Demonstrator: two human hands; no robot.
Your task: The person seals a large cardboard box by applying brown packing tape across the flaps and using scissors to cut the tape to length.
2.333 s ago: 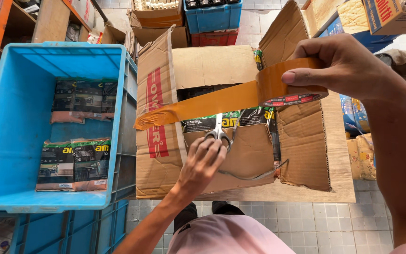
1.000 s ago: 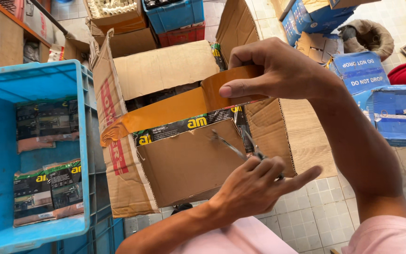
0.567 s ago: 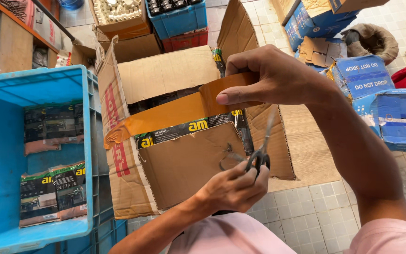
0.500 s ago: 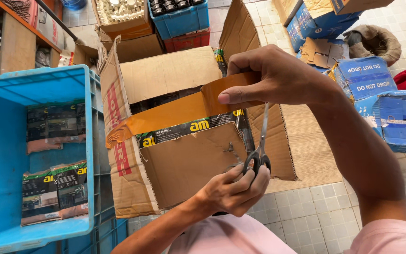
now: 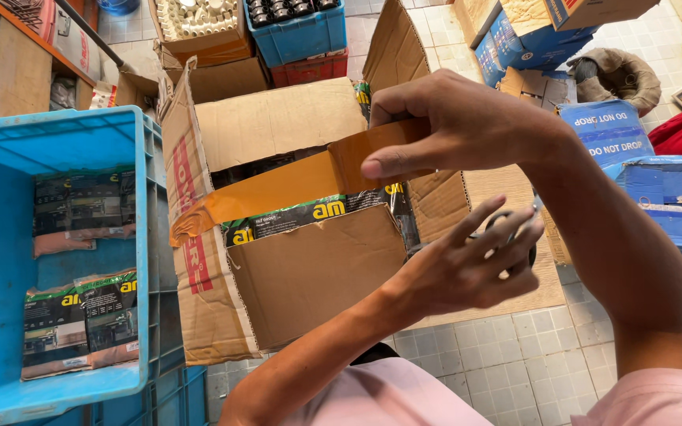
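Note:
My right hand (image 5: 455, 126) pinches the end of a long brown tape strip (image 5: 286, 185) that still sticks to the left side of an open cardboard box (image 5: 317, 272). My left hand (image 5: 475, 264) is closed around black-handled scissors (image 5: 505, 218), to the right of the box's front flap and below my right hand. The scissor blades are mostly hidden behind my fingers. Dark green-and-black packs (image 5: 301, 217) show inside the box under the tape.
A blue plastic crate (image 5: 140, 237) at the left holds several similar packs (image 5: 80, 319). Behind the box stand a blue bottle crate (image 5: 297, 35), more cartons (image 5: 199, 28) and a shelf (image 5: 9, 71). Blue printed boxes (image 5: 641, 181) lie at the right on the tiled floor.
My left hand with the scissors has moved right, from the front flap to beside the box. My right hand keeps the tape strip pulled up.

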